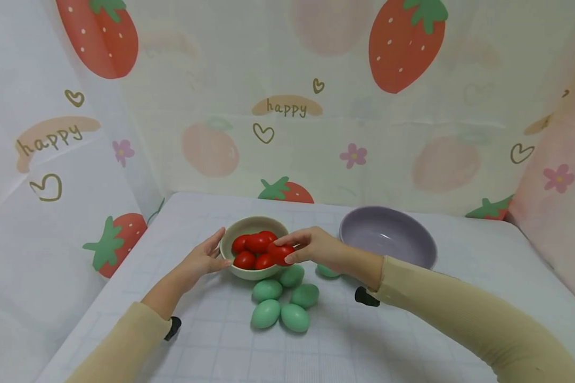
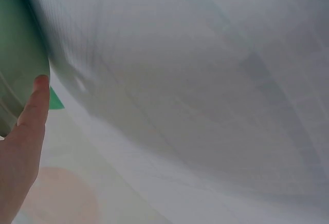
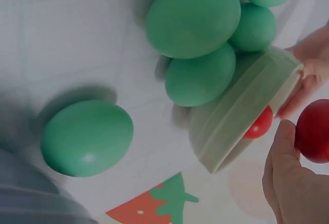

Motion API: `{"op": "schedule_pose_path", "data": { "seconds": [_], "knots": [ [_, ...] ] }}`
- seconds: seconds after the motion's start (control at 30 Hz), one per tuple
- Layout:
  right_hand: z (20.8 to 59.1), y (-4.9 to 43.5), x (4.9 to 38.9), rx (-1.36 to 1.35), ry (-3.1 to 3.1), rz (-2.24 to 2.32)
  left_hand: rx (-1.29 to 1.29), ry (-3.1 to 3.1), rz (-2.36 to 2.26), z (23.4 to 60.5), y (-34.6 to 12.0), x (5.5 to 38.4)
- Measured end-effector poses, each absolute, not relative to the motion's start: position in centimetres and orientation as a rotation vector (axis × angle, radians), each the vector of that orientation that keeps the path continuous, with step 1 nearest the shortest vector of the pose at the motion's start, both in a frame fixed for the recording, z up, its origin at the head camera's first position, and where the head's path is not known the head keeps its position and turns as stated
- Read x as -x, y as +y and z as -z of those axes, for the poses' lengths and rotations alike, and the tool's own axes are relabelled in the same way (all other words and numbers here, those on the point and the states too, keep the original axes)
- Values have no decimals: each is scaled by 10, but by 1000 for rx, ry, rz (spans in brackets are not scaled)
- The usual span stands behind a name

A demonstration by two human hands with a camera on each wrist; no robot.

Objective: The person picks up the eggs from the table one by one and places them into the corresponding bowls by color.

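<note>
A pale green bowl [image 1: 252, 274] holds several red eggs [image 1: 257, 243]. My left hand [image 1: 200, 263] rests against its left side, thumb at the near rim; in the left wrist view a straight finger lies along the outer wall. My right hand [image 1: 320, 248] pinches a red egg [image 1: 281, 255] between thumb and fingers, over the bowl's right rim. In the right wrist view that egg [image 3: 314, 131] is apart from the bowl [image 3: 231, 112]. Several green eggs [image 1: 266, 314] lie clustered on the table just in front of the bowl.
A larger purple bowl [image 1: 388, 239] stands at the back right, behind my right forearm. One more green egg [image 1: 328, 271], partly hidden under that wrist, lies apart from the cluster. A strawberry-print cloth [image 1: 287, 154] hangs behind the white checked table [image 1: 211, 351].
</note>
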State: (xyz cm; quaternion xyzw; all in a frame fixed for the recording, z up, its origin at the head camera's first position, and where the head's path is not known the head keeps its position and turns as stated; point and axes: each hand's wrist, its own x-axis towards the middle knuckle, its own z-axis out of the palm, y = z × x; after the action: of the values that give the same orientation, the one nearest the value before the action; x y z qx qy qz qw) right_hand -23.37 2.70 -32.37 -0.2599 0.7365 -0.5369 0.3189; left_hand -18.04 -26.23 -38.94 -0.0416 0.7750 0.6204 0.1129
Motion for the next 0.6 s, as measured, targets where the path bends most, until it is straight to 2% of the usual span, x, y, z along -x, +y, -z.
{"op": "schedule_pose_path", "data": {
  "seconds": [0.33, 0.6],
  "knots": [
    [330, 2, 237, 741, 2034, 1335, 149, 2284, -1802, 387, -261, 178],
    [340, -15, 243, 888, 2170, 1189, 171, 2291, -1788, 388, -261, 180]
  ]
}}
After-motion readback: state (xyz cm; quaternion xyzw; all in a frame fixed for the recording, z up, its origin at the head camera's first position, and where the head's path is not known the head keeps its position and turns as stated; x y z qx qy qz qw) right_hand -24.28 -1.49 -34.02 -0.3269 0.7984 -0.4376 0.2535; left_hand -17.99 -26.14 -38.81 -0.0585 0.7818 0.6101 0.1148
